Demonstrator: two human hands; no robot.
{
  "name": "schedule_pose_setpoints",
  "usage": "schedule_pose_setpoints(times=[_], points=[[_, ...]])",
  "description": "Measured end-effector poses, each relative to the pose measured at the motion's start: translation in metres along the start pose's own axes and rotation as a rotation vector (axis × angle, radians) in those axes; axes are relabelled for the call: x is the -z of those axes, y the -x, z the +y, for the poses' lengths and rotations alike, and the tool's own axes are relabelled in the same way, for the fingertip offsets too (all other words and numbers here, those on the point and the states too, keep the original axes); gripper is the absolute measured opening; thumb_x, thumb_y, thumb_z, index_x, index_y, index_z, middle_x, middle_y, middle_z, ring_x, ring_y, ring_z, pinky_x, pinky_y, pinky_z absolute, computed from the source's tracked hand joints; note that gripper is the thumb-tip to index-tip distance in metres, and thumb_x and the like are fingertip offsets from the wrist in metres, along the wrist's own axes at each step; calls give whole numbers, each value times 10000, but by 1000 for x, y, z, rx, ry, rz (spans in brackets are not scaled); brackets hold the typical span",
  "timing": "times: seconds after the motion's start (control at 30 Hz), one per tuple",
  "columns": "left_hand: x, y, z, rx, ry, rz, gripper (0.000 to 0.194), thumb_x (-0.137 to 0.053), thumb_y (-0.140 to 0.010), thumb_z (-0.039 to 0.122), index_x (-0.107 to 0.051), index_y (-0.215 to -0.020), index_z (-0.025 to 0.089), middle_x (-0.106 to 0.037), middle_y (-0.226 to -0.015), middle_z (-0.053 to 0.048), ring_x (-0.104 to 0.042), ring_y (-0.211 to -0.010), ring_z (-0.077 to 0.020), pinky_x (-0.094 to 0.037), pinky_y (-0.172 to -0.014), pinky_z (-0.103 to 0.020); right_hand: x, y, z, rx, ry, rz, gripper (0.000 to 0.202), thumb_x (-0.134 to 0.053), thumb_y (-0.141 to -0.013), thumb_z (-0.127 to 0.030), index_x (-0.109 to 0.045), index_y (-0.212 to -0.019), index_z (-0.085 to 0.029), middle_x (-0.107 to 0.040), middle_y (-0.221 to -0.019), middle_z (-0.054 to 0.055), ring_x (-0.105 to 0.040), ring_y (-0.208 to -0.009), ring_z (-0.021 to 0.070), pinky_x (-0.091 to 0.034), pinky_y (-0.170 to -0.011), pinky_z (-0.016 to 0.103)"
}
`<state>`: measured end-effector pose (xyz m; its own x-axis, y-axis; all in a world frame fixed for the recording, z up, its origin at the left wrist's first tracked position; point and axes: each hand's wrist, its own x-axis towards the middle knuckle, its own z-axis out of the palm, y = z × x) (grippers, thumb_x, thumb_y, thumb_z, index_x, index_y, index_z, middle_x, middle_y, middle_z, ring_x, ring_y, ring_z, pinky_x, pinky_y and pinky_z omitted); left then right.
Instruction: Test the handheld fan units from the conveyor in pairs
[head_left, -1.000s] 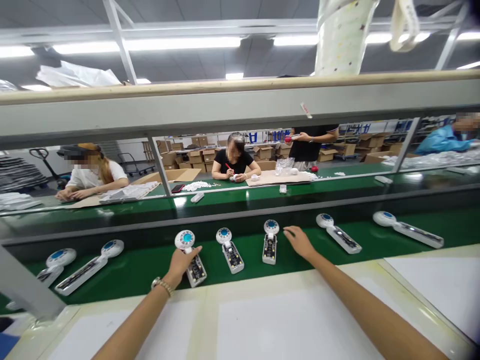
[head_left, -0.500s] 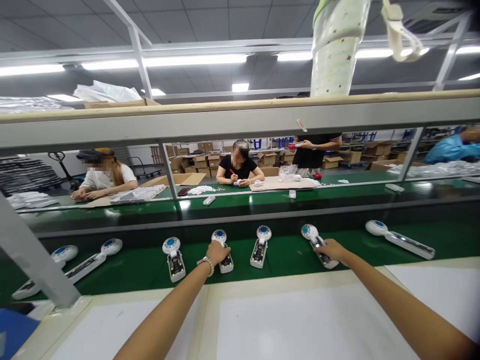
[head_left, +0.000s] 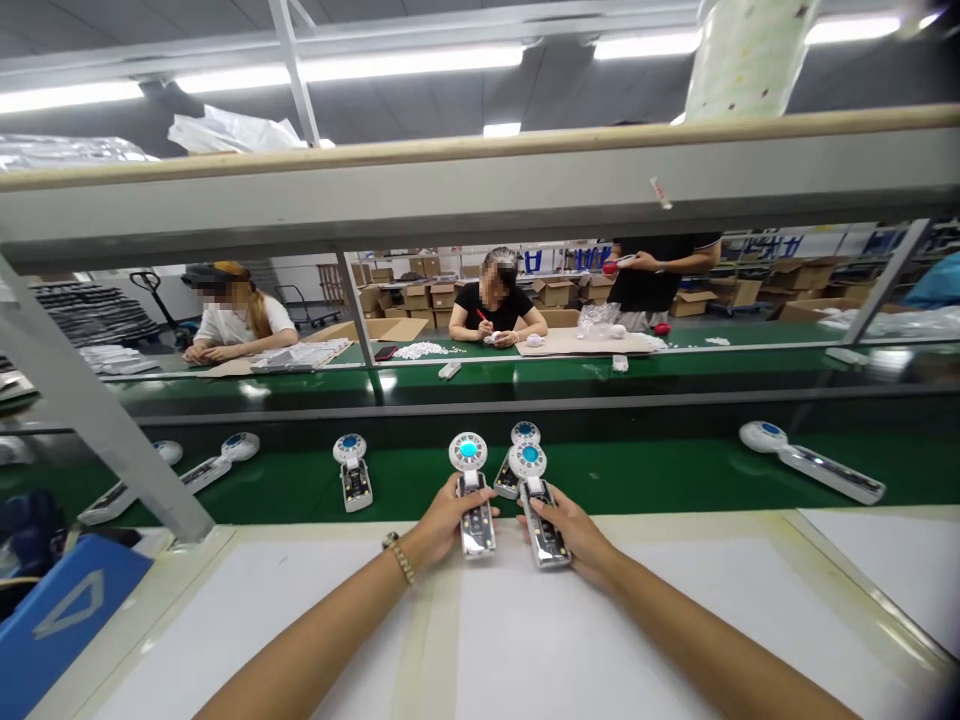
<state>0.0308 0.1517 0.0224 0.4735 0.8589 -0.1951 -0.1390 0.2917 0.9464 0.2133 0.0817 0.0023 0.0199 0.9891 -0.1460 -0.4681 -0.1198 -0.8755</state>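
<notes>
My left hand [head_left: 441, 524] grips a white round-headed handheld device [head_left: 477, 520] by its handle. A bright blue disc is at the centre of its head, and the open handle bares a dark inside. Close beside it, my right hand [head_left: 576, 532] is closed on a similar device [head_left: 546, 535], its blue centre darker. Both are held upright, heads away from me, over the near edge of the belt. Partly hidden behind the right-hand one, a third device [head_left: 507, 478] lies on the green belt [head_left: 645, 480].
Another open-handled device [head_left: 356, 482] lies left on the belt. Longer white devices [head_left: 832, 472] lie at both ends. A white work surface [head_left: 637, 620] is in front of me, a blue bin [head_left: 67, 620] at left. Metal posts [head_left: 112, 400] carry a shelf overhead. Several people sit or stand beyond.
Both hands have drawn toward the middle and nearer to me, lifting their devices off the belt. The left one's centre now glows brighter. The view has tilted down slightly.
</notes>
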Motion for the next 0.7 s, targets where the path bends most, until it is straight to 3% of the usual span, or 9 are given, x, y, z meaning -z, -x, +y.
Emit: schedule_pose_setpoints(times=[0.1,0.17,0.3,0.43,0.7], points=[[-2,12,-23,-5,103,23,330,-676,-691,263,-455,-924,187,-628,-958,-79,-642,-685,-151,-531,-687,-330,-9,2,12,0,-44,-78,385,-671,-701,-278,-535,-1056,-214,-685,-942,48,-651,-850,210,-505,-740,348],[0,15,-29,-22,159,36,299,-654,-691,181,-460,-919,180,-626,-968,-74,-644,-739,-163,-523,-722,-332,-11,4,14,-8,-54,-110,445,-671,-693,-253,-507,-1105,-212,-694,-904,41,-649,-844,214,-488,-749,353],[5,19,-28,-14,235,-44,368,-589,-636,32,-474,-957,169,-612,-1005,-73,-621,-882,-211,-486,-827,-403,-9,7,13,-18,-40,-108,524,-683,-664,-220,-475,-1144,-226,-696,-912,43,-648,-808,207,-469,-722,335],[5,22,-27,-4,255,-95,385,-566,-610,-5,-492,-948,164,-610,-990,-66,-609,-885,-207,-457,-866,-436,-7,7,15,-13,-60,-112,554,-707,-616,-202,-487,-1124,-219,-694,-937,61,-631,-883,240,-450,-776,361],[6,22,-31,-22,230,-130,411,-575,-598,-2,-496,-965,165,-608,-988,-61,-608,-844,-188,-459,-805,-373,-6,6,17,-6,-58,-119,541,-704,-619,-202,-490,-1115,-234,-686,-923,48,-629,-855,236,-446,-786,382]])
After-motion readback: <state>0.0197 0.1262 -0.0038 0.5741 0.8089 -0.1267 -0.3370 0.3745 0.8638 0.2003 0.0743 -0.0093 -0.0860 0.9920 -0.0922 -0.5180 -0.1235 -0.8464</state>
